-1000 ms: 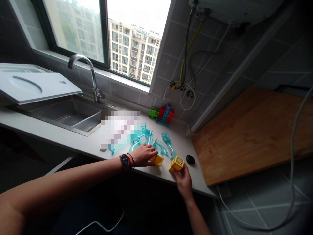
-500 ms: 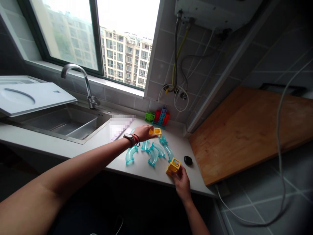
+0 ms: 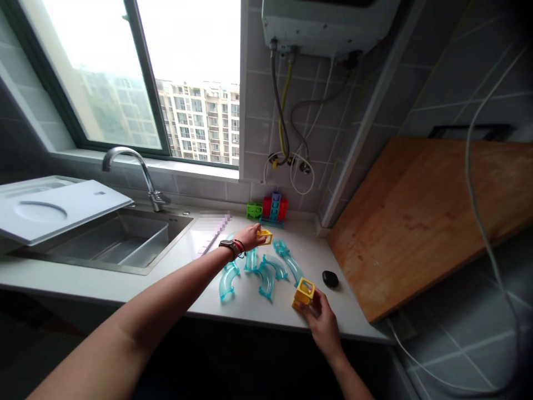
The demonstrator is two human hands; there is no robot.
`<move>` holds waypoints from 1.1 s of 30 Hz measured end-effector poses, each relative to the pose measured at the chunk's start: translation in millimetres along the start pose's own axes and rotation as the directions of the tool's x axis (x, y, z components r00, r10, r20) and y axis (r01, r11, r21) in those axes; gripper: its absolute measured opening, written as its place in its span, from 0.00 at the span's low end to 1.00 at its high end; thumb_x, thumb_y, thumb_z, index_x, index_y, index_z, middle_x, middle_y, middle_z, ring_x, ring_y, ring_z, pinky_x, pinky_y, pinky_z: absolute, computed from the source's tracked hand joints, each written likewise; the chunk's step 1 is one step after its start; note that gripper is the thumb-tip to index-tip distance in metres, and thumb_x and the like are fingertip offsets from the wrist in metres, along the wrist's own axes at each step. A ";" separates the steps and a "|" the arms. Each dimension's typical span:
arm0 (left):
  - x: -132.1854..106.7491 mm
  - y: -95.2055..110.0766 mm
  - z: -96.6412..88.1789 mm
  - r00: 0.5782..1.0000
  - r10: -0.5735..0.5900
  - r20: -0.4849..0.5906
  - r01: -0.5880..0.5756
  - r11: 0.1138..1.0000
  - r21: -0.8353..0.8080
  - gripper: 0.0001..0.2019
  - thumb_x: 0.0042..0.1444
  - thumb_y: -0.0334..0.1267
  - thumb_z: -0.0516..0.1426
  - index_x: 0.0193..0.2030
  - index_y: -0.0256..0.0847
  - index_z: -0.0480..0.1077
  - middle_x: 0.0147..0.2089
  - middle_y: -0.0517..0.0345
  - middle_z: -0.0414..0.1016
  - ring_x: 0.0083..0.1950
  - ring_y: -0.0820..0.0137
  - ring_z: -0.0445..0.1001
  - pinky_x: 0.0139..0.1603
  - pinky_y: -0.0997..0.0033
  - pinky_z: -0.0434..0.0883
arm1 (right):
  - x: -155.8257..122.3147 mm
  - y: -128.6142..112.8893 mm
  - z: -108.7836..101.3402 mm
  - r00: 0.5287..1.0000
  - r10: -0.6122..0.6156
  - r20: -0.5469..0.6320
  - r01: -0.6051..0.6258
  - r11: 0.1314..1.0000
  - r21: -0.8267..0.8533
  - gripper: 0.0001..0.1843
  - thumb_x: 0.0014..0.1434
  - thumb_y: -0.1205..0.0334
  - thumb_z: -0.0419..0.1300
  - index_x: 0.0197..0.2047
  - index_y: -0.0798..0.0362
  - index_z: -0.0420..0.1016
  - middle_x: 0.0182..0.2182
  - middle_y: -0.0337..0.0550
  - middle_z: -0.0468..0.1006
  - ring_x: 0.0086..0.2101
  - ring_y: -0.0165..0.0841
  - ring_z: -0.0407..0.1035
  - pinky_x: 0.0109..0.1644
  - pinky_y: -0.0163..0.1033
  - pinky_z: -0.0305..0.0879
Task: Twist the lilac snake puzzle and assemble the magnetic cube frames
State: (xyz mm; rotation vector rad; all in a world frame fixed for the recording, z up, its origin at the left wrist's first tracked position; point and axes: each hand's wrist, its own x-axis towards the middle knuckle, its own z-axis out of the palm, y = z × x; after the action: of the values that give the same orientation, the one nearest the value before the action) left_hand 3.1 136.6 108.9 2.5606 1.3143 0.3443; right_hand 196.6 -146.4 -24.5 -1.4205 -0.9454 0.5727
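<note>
My left hand (image 3: 250,237) reaches over the worktop with its fingers closed on a yellow toy block (image 3: 265,238) with open, framed sides. At the front right, my right hand (image 3: 323,319) grips yellow toy blocks (image 3: 304,292), one seeming to sit on another. Between and around the hands lie several clear teal track pieces: a curved one (image 3: 227,281) at the left, another curve (image 3: 266,281) in the middle and a longer one (image 3: 292,266) at the right. Behind the left hand stand a green block (image 3: 254,210) and a red, blue and purple block stack (image 3: 275,208) on a teal base.
A steel sink (image 3: 125,244) with a tap (image 3: 141,172) is at the left, partly covered by a white panel (image 3: 62,205). A small black object (image 3: 330,278) lies near a leaning wooden board (image 3: 437,222). A blurred paper (image 3: 212,228) lies beside the sink.
The camera view has shifted, so the scene sits lower in the picture. Both hands still hold yellow blocks; the left one's block is turned slightly differently.
</note>
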 end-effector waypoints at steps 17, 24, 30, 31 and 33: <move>52.1 -3.1 10.2 0.996 -0.084 -0.008 0.084 0.974 0.211 0.17 0.69 0.45 0.60 0.59 0.39 0.71 0.59 0.48 0.75 0.54 0.60 0.77 0.54 0.52 0.78 | -2.1 -2.6 3.1 1.000 -0.014 0.015 0.015 0.998 -0.053 0.31 0.58 0.44 0.70 0.60 0.49 0.72 0.56 0.54 0.81 0.54 0.50 0.78 0.60 0.53 0.75; 61.9 -13.4 -2.2 0.999 -0.044 -0.023 0.049 0.958 0.284 0.19 0.68 0.44 0.60 0.61 0.39 0.70 0.60 0.47 0.74 0.54 0.60 0.77 0.53 0.53 0.78 | -2.5 -2.5 5.9 0.999 0.002 0.037 0.000 0.998 -0.066 0.29 0.61 0.45 0.67 0.61 0.47 0.68 0.58 0.53 0.79 0.55 0.48 0.77 0.61 0.53 0.75; 68.5 -18.4 -13.8 0.999 -0.031 -0.008 0.032 0.940 0.340 0.18 0.68 0.44 0.61 0.60 0.39 0.71 0.60 0.47 0.74 0.54 0.60 0.77 0.53 0.53 0.78 | -2.2 -0.4 6.9 0.999 0.003 0.036 0.000 0.996 -0.092 0.29 0.62 0.47 0.67 0.61 0.47 0.66 0.58 0.53 0.79 0.55 0.48 0.77 0.61 0.54 0.74; 69.4 -19.1 -15.3 1.000 -0.026 -0.004 0.026 0.938 0.346 0.18 0.68 0.44 0.61 0.60 0.39 0.71 0.60 0.47 0.74 0.54 0.60 0.77 0.53 0.53 0.78 | -2.1 -0.1 7.2 1.000 -0.005 0.030 0.007 0.996 -0.090 0.29 0.62 0.48 0.67 0.61 0.47 0.67 0.58 0.53 0.79 0.55 0.48 0.77 0.61 0.54 0.74; 71.2 -20.6 -17.7 1.000 -0.014 0.010 0.010 0.935 0.355 0.17 0.68 0.44 0.61 0.59 0.39 0.71 0.60 0.47 0.74 0.54 0.60 0.77 0.53 0.53 0.78 | -2.0 0.3 7.7 1.000 -0.018 0.021 0.020 0.996 -0.090 0.28 0.62 0.48 0.67 0.61 0.47 0.67 0.57 0.53 0.79 0.54 0.48 0.78 0.61 0.54 0.74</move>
State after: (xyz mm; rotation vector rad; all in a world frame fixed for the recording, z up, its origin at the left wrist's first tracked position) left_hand 22.2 208.3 126.0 2.8361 1.5061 0.0925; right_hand 189.2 -143.6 -26.0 -1.4868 -1.0107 0.5367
